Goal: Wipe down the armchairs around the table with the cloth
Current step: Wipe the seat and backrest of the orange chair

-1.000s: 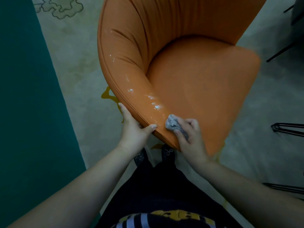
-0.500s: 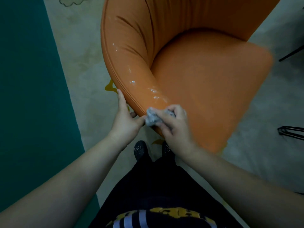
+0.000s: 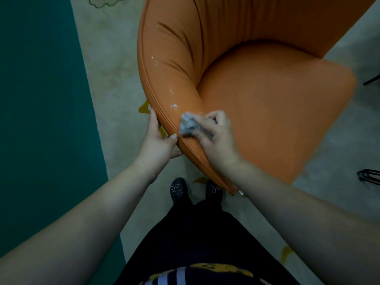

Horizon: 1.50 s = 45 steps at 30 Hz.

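Observation:
An orange armchair [image 3: 267, 112] fills the upper middle of the head view, its curved arm sweeping down toward me. White wet specks dot the arm's top. My right hand [image 3: 216, 138] grips a crumpled grey cloth [image 3: 188, 125] and presses it on the arm's near end. My left hand [image 3: 158, 142] holds the arm's outer edge from the left, thumb on the piped seam, fingers under the rim.
Pale patterned carpet [image 3: 115, 79] lies around the chair, with a dark green area [image 3: 41, 99] to the left. Black metal legs [image 3: 370, 177] of other furniture show at the right edge. My black shoes [image 3: 178, 190] stand just below the chair's arm.
My right hand slid the cloth along the arm toward my left hand, then slightly up the arm. The left hand kept its grip on the edge. The view drew closer.

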### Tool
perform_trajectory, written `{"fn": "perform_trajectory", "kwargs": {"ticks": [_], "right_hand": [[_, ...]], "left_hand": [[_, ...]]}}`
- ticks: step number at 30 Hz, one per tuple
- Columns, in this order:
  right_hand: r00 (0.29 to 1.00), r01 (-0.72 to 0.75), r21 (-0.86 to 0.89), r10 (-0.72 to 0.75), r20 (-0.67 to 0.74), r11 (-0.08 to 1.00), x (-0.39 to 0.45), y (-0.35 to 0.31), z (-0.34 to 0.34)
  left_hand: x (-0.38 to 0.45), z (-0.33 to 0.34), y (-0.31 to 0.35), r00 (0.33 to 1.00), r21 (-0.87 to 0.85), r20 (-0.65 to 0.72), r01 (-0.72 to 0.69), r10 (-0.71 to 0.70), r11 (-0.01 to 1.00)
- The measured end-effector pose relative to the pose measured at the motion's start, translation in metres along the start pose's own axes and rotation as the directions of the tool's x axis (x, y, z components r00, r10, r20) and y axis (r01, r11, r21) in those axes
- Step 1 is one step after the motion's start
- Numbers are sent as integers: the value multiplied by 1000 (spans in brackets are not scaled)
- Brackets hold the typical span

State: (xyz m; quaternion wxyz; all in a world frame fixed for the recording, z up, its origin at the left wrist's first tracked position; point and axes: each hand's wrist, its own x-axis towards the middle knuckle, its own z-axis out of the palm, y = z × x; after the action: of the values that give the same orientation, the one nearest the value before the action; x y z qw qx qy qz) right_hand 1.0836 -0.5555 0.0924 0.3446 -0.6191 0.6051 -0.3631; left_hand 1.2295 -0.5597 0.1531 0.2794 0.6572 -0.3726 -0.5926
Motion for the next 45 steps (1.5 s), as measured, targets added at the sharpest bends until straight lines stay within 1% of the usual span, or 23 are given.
{"fn": "perform_trajectory", "kwargs": {"ticks": [2, 3, 6, 8, 11, 13, 15, 17, 19, 20, 21, 22, 24, 25, 26, 27, 29, 31, 32, 35, 38, 41, 45], "right_hand": [[989, -145, 98, 148, -22, 985, 10, 4, -3], [982, -183, 117, 187, -24, 976, 4, 8, -7], [972, -228, 123, 234, -37, 966, -33, 20, -19], [946, -309, 134, 318, -58, 942, -41, 29, -25], [889, -453, 123, 457, -11, 883, 0, 44, -17], [875, -481, 147, 482, 29, 864, 30, 41, -9], [898, -434, 166, 439, 8, 885, 40, 28, -5], [949, -316, 183, 312, 49, 931, 24, 20, -9], [982, -176, 145, 162, 99, 974, -5, 17, -16], [983, -165, 126, 153, 101, 978, -15, 19, -19], [978, -199, 121, 191, 78, 972, -16, 22, -20], [965, -264, 128, 262, 33, 956, -6, 24, -18], [917, -394, 140, 399, -13, 908, 26, 24, -9], [907, -416, 152, 421, -2, 897, 43, 20, -4], [920, -387, 166, 391, 7, 907, 57, 13, 2], [945, -325, 184, 326, 21, 928, 64, 4, 8], [988, -142, 171, 130, 78, 975, 54, -13, 13], [994, 53, 56, -59, 94, 997, 27, -15, 10], [992, 97, 13, -98, 84, 995, 15, -13, 8], [991, 119, -50, -116, 66, 992, 20, -9, 6], [989, 135, -115, -125, 84, 984, 73, -17, 21], [995, 89, -113, -82, 64, 990, 115, -25, 31], [986, 147, -117, -136, 100, 982, 81, -21, 20]], "left_hand": [[1, -1, 3, 1000, 0, -13, -4, 4, 1000], [3, -2, 4, 1000, 7, -20, -2, 2, 1000], [9, -7, 9, 1000, 54, -19, 15, -14, 998], [13, -9, 10, 1000, 103, -4, 13, -12, 995], [15, -9, 7, 1000, 144, -2, 10, -10, 990], [16, -9, 4, 1000, 130, 0, -2, 2, 992], [16, -10, 2, 1000, 123, -4, -8, 8, 992], [17, -9, 0, 1000, 113, -9, -6, 8, 994], [18, -9, -1, 1000, 91, -14, -1, 2, 996], [19, -9, -1, 1000, 84, -14, -2, 3, 996], [19, -9, 0, 1000, 83, -11, -3, 4, 997], [19, -9, 0, 1000, 88, -8, -6, 6, 996], [20, -8, 0, 1000, 109, -11, -6, 7, 994], [20, -8, 0, 1000, 115, -19, -7, 9, 993], [20, -8, 0, 999, 119, -28, -11, 15, 993], [21, -9, 0, 999, 126, -37, -20, 25, 992], [22, -11, 1, 998, 134, -42, -31, 37, 991], [22, -12, 3, 999, 98, -32, -33, 36, 995], [21, -13, 4, 999, 70, -22, -38, 40, 997], [22, -16, 5, 999, 20, 13, -39, 38, 999], [25, -18, 4, 999, 5, 15, -30, 30, 1000], [33, -20, 7, 999, 23, 8, -47, 46, 999], [52, -34, 17, 999, 47, 10, -43, 43, 998]]}}
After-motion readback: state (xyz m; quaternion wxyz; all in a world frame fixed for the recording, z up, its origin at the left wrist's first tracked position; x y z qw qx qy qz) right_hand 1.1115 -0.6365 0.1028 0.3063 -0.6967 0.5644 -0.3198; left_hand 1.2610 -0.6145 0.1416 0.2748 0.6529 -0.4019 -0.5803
